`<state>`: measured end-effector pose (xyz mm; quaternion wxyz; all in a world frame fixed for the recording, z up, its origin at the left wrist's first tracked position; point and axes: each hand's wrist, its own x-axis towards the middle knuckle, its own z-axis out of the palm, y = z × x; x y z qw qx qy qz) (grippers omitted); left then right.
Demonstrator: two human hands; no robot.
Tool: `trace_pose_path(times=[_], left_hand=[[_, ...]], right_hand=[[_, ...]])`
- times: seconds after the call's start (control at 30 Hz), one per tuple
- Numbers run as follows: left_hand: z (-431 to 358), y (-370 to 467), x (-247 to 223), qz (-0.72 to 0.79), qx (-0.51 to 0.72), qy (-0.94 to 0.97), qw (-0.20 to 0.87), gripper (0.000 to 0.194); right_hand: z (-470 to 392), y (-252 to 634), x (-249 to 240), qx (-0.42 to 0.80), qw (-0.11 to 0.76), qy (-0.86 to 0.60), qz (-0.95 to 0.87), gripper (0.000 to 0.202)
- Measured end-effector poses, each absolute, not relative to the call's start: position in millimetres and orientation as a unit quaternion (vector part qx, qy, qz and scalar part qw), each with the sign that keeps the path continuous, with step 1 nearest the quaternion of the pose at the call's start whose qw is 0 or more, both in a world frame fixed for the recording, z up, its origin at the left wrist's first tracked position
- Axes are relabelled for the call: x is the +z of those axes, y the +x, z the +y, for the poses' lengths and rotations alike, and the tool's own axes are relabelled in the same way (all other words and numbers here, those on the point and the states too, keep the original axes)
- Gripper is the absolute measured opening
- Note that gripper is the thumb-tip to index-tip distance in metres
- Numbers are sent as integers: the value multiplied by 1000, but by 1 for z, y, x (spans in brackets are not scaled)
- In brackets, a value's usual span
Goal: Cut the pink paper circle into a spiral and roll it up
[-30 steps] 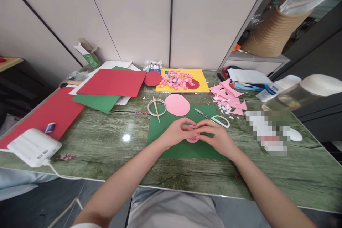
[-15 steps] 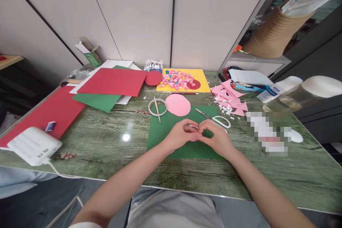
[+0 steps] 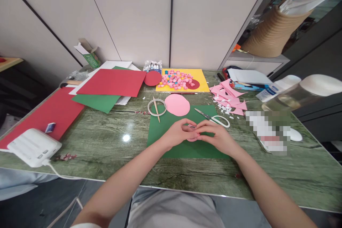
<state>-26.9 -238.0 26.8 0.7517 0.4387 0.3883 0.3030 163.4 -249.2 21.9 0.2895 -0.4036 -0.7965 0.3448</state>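
Observation:
Over the green paper sheet (image 3: 171, 146), my left hand (image 3: 178, 134) and my right hand (image 3: 217, 136) meet at the fingertips. Both are closed round a small pale pink, ring-like roll (image 3: 191, 138), largely covered by my fingers, so its exact kind cannot be made out. The thumbs and forefingers pinch close together at its right edge. Just beyond my hands lies a pink paper circle (image 3: 177, 104). White-handled scissors (image 3: 213, 117) rest beside my right hand, blades pointing up and left. A pale ring (image 3: 157, 107) lies across a wooden stick (image 3: 156, 109) farther left.
Small pink balls (image 3: 175, 80) cover a yellow sheet (image 3: 201, 78) at the back. Pink paper scraps (image 3: 231, 98) lie at right, near a clear bottle (image 3: 288, 96). Red paper (image 3: 112, 81) tops a stack at left. A white charger (image 3: 34, 146) with a cable sits front left.
My right hand has flattened slightly, its fingers reaching further left over the roll. Both hands stay together in nearly the same place. The objects on the table have not moved.

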Motion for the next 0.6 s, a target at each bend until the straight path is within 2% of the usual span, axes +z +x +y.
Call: trace_pose_path(times=[0.2, 0.4, 0.6], left_hand=[[-240, -22, 23, 382, 327, 423, 754, 37], [-243, -18, 16, 364, 343, 419, 758, 37], [-240, -22, 17, 367, 335, 429, 754, 37]], right_hand=[[-251, 158, 22, 302, 320, -435, -786, 9], [-252, 155, 19, 297, 326, -442, -781, 17], [-250, 160, 26, 346, 309, -431, -774, 11]])
